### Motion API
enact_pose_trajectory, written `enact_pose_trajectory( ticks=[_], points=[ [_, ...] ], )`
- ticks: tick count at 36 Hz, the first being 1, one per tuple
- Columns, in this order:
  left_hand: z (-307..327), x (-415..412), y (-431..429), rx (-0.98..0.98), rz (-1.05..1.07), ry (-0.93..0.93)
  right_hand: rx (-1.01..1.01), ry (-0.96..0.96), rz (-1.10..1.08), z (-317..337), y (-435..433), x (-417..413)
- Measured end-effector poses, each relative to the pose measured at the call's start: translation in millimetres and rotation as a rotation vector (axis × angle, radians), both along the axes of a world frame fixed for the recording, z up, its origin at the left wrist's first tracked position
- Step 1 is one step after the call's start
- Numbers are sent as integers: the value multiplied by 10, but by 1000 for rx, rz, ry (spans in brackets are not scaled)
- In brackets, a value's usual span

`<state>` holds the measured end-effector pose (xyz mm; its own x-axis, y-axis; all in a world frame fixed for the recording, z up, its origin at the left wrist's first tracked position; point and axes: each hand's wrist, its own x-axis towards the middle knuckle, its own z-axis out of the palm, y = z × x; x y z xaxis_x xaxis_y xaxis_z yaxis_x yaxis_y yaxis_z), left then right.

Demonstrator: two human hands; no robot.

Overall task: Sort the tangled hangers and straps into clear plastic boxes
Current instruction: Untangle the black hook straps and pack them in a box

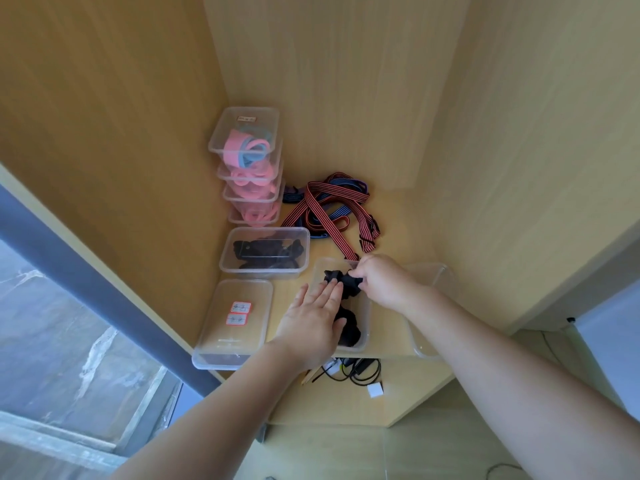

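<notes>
A clear plastic box point(364, 336) stands near the shelf's front edge with black straps point(348, 327) inside. My right hand point(379, 280) pinches the upper end of a black strap bundle point(341, 279) over the box's far end. My left hand point(313, 318) lies flat with straight fingers on the box's left side, touching the black bundle. A tangle of red-and-black and blue striped straps point(329, 209) lies on the shelf behind the box.
A stack of clear boxes point(247, 168) with pink and blue items stands at the back left. In front of it sit a closed box of black items point(265, 252) and a lidded, labelled box point(235, 322). An empty clear box point(427, 306) is at the right. Cables point(356, 370) lie below.
</notes>
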<state>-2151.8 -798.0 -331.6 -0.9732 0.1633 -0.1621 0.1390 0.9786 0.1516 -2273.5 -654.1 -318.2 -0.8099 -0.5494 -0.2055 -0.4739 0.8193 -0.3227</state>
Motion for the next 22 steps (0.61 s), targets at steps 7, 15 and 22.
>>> enact_pose_trajectory(
  ticks=[7, 15, 22],
  points=[
    [11, -159, 53, -68, 3, -120, 39, 26, 23, -19, -37, 98],
    [-8, -176, 72, -73, -4, -91, -69, -36, -5, -45, -2, 133],
    [160, 78, -93, 132, 65, 86, -211, 97, -7, 142, 148, 218]
  ],
)
